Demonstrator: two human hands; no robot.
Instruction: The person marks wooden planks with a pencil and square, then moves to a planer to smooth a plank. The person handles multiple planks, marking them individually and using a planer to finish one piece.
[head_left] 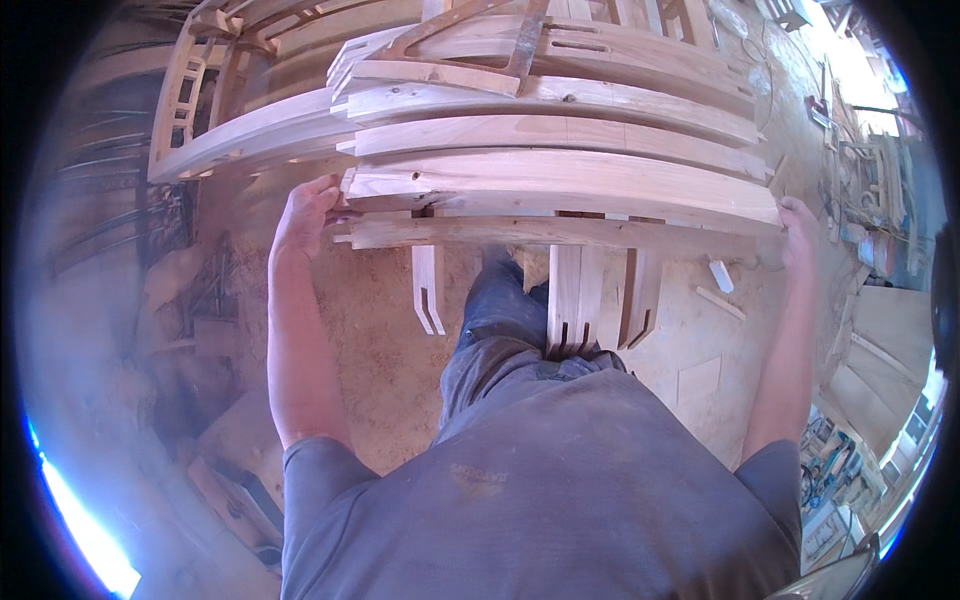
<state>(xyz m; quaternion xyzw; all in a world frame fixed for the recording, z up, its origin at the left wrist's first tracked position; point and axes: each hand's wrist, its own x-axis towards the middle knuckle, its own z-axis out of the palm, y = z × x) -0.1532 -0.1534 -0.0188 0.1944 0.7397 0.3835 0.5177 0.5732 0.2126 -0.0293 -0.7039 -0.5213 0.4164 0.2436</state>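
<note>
A pale wooden beam [580, 180], with a dark knot near its left end, spans the space before me. My left hand [310, 212] is closed at its left end, thumb on top and fingers partly hidden behind the wood. At the opposite end, my right hand [795, 228] grips the tip of the same beam. Just nearer to me lies a narrower wooden rail [560, 233]. Beyond the held beam, several similar beams [560, 131] lie side by side, some with tenons cut at their left ends. A triangular wooden frame [440, 74] rests on the farther ones.
Slotted wooden posts [575, 290] jut toward me below the beams, close to my legs. A large slatted wooden frame [170, 125] stands at the far left. Offcuts [720, 275] lie on the dusty floor at right. Tools and cords [835, 465] clutter the lower right.
</note>
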